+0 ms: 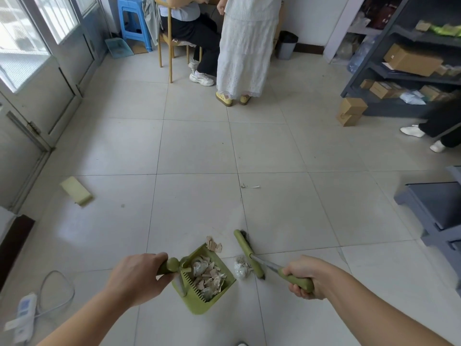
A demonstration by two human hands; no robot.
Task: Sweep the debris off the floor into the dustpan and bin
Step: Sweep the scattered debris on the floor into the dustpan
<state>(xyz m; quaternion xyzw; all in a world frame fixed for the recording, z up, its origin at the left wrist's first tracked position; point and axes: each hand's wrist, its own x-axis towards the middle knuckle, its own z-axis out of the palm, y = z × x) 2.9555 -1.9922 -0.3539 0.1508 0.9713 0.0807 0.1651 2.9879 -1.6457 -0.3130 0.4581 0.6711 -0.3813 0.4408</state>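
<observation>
The dustpan handle is gripped tight by the left hand. The broom is gripped by the right hand, with scraps just left of it.

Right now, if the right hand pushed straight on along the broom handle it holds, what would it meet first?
The right hand points up-left along the broom; first in line looks to be the crumpled clear scrap beside the dustpan, though depth is uncertain.

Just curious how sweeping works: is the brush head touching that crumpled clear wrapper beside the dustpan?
Touching. In the head view the brush head presses against the crumpled wrapper, with no floor showing between them.
</observation>
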